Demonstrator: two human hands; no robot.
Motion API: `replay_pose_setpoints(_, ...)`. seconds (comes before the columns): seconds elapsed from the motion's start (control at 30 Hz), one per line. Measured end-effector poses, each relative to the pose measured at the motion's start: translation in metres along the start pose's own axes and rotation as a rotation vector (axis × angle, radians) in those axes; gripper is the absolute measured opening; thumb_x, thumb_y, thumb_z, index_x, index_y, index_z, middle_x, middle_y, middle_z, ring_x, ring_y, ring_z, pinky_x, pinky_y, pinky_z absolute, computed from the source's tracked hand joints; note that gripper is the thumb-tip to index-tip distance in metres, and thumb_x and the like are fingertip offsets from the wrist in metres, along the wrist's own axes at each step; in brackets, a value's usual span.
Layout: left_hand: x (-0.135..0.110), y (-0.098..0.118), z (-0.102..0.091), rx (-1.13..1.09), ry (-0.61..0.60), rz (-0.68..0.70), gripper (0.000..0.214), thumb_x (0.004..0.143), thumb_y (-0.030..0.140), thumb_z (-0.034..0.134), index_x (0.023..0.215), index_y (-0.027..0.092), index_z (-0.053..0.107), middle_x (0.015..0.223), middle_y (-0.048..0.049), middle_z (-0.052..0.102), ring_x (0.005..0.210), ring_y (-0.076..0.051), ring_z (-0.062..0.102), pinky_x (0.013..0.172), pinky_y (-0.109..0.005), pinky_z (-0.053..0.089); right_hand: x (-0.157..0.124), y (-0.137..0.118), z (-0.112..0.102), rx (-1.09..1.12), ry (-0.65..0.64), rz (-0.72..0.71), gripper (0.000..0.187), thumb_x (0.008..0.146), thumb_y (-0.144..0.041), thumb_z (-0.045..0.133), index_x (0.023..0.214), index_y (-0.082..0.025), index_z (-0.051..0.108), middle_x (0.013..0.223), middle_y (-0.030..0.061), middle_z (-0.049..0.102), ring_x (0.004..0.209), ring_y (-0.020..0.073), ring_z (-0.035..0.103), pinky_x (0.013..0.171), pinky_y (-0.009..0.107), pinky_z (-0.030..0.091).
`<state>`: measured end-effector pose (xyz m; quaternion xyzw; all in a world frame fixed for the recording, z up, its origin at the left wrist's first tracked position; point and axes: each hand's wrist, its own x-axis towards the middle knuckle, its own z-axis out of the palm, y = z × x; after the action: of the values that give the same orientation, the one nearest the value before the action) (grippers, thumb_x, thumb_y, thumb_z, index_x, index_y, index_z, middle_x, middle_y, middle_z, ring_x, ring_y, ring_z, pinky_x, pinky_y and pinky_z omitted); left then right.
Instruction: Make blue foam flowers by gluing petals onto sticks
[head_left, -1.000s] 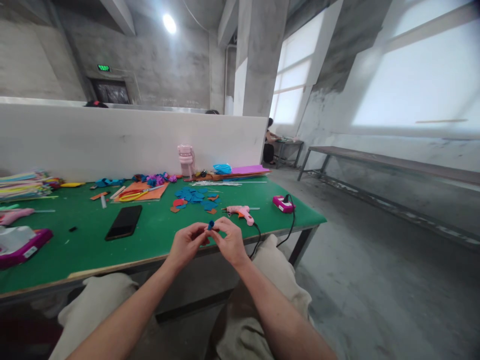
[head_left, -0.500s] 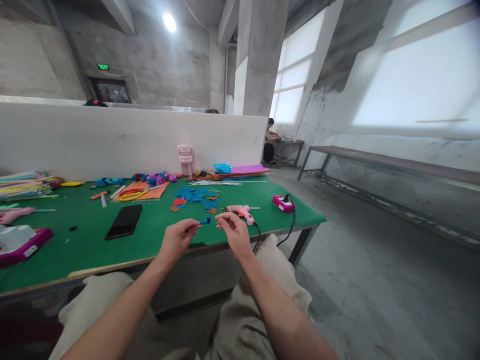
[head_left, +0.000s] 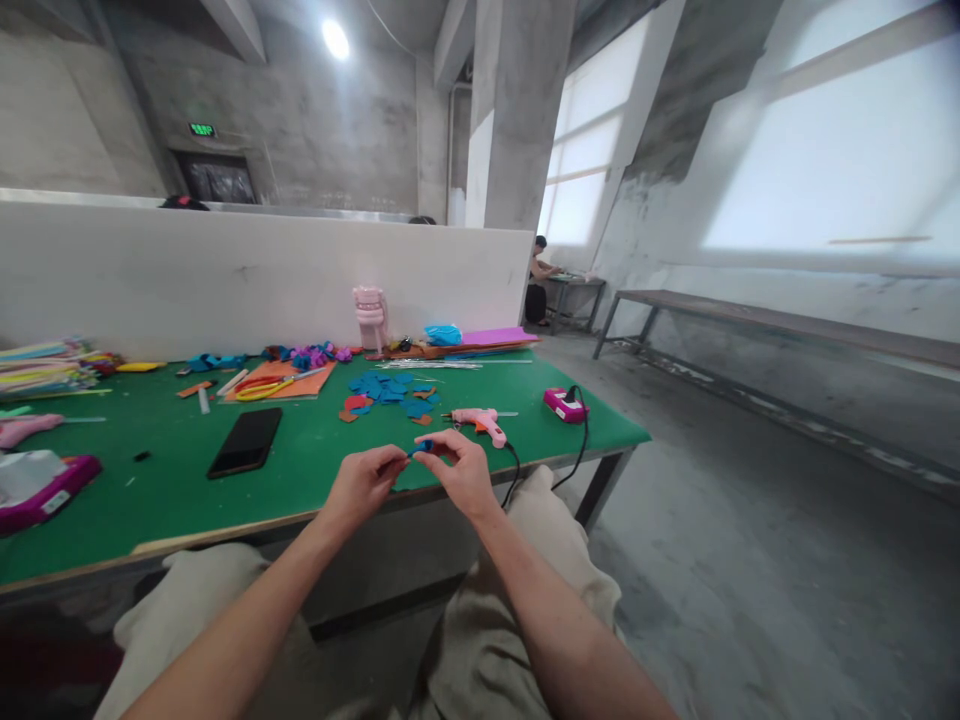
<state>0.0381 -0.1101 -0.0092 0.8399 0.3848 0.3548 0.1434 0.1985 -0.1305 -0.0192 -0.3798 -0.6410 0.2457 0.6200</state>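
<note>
Near the front edge of the green table, a small rolled blue piece [head_left: 425, 446], perhaps paper or felt, is pinched between my two hands. My left hand [head_left: 369, 480] grips its narrow end with thumb and forefinger. Fingers of my right hand [head_left: 461, 472] close around the wider end and partly hide it. Just beyond lie a pink glue gun [head_left: 480, 420] with its cord hanging off the edge, and a scatter of flat blue cut pieces [head_left: 386, 388] with a few red and brown ones.
A black phone [head_left: 246, 442] lies left of my hands. Behind it are yellow-handled scissors [head_left: 264, 390] on an orange sheet. A magenta power block [head_left: 565, 405] sits at the right, another [head_left: 56, 492] at far left. A white partition [head_left: 225, 280] rises behind the table.
My right hand has moved left and taken hold of the blue piece's wider end. Before, only my left hand held it, with a gap between the hands.
</note>
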Motion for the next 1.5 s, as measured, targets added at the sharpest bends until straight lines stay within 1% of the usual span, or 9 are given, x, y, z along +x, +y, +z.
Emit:
replay_pose_setpoints(0.17, -0.001, 0.002, 0.006, -0.207, -0.074, -0.077, 0.017, 0.077, 0.024, 0.045, 0.075, 0.016, 0.060, 0.060, 0.0000, 0.062, 0.050, -0.010, 0.055, 0.050, -0.018, 0.039, -0.001, 0.004, 0.002, 0.055, 0.000, 0.020, 0.018, 0.070, -0.031, 0.062, 0.083, -0.018, 0.063, 0.080, 0.0038, 0.062, 0.073, 0.0148, 0.058, 0.069, 0.027, 0.048)
replay_pose_setpoints(0.3, -0.001, 0.004, 0.008, -0.265, -0.068, -0.100, 0.015, 0.075, 0.022, 0.046, 0.076, 0.016, 0.060, 0.060, 0.0006, 0.062, 0.052, -0.010, 0.057, 0.051, -0.018, 0.042, -0.001, 0.003, 0.002, 0.051, -0.019, 0.011, 0.019, 0.069, -0.033, 0.062, 0.082, -0.018, 0.063, 0.079, 0.0038, 0.060, 0.072, 0.0145, 0.056, 0.068, 0.026, 0.047)
replay_pose_setpoints(0.47, -0.001, -0.005, 0.008, -0.144, 0.094, -0.018, 0.015, 0.076, 0.026, 0.050, 0.079, 0.016, 0.061, 0.068, -0.0017, 0.065, 0.063, -0.013, 0.060, 0.059, -0.020, 0.044, -0.001, -0.005, -0.004, 0.137, -0.170, -0.039, 0.032, 0.066, -0.039, 0.064, 0.093, -0.021, 0.061, 0.084, 0.0028, 0.057, 0.074, 0.0142, 0.054, 0.070, 0.027, 0.046)
replay_pose_setpoints(0.57, 0.000, -0.012, 0.004, -0.051, 0.182, 0.080, 0.017, 0.079, 0.025, 0.048, 0.086, 0.018, 0.062, 0.077, -0.0030, 0.067, 0.071, -0.013, 0.061, 0.065, -0.021, 0.045, -0.001, -0.006, -0.006, 0.255, -0.172, 0.004, 0.031, 0.076, -0.042, 0.053, 0.099, -0.022, 0.058, 0.088, 0.0033, 0.057, 0.079, 0.0147, 0.055, 0.072, 0.027, 0.045)
replay_pose_setpoints(0.63, 0.001, -0.015, 0.000, 0.037, 0.218, 0.155, 0.018, 0.080, 0.023, 0.047, 0.089, 0.019, 0.063, 0.085, -0.0037, 0.067, 0.078, -0.013, 0.061, 0.070, -0.022, 0.045, -0.001, -0.005, -0.007, 0.267, -0.146, 0.053, 0.025, 0.079, -0.039, 0.049, 0.093, -0.021, 0.060, 0.086, 0.0030, 0.058, 0.078, 0.0142, 0.055, 0.071, 0.027, 0.045)
replay_pose_setpoints(0.8, 0.002, -0.018, -0.010, 0.194, 0.290, 0.268, 0.020, 0.081, 0.020, 0.046, 0.088, 0.020, 0.064, 0.096, -0.0050, 0.066, 0.087, -0.014, 0.060, 0.077, -0.025, 0.047, 0.000, -0.003, -0.007, 0.207, -0.156, 0.122, 0.016, 0.074, -0.035, 0.057, 0.075, -0.019, 0.062, 0.071, 0.0012, 0.060, 0.070, 0.0138, 0.056, 0.068, 0.026, 0.045)
replay_pose_setpoints(1.07, 0.001, -0.019, -0.013, 0.261, 0.300, 0.373, 0.021, 0.081, 0.017, 0.046, 0.092, 0.019, 0.064, 0.099, -0.0072, 0.065, 0.089, -0.014, 0.060, 0.077, -0.025, 0.048, 0.000, -0.010, -0.012, 0.107, -0.221, 0.036, 0.014, 0.068, -0.029, 0.064, 0.077, -0.018, 0.064, 0.075, 0.0025, 0.064, 0.074, 0.0149, 0.058, 0.071, 0.026, 0.047)
replay_pose_setpoints(1.17, 0.002, -0.019, -0.013, 0.276, 0.300, 0.370, 0.021, 0.081, 0.017, 0.046, 0.091, 0.019, 0.064, 0.098, -0.0071, 0.065, 0.088, -0.013, 0.060, 0.076, -0.025, 0.049, 0.000, -0.013, -0.015, 0.033, -0.236, -0.024, 0.013, 0.069, -0.028, 0.063, 0.078, -0.019, 0.064, 0.077, 0.0026, 0.064, 0.075, 0.0149, 0.059, 0.071, 0.026, 0.046)
replay_pose_setpoints(1.5, 0.002, -0.022, -0.012, 0.289, 0.302, 0.352, 0.021, 0.081, 0.017, 0.046, 0.090, 0.020, 0.064, 0.097, -0.0067, 0.065, 0.088, -0.014, 0.060, 0.076, -0.026, 0.049, -0.001, -0.012, -0.014, -0.082, -0.256, -0.068, 0.013, 0.074, -0.024, 0.055, 0.081, -0.018, 0.064, 0.077, 0.0030, 0.064, 0.074, 0.0144, 0.059, 0.068, 0.025, 0.046)
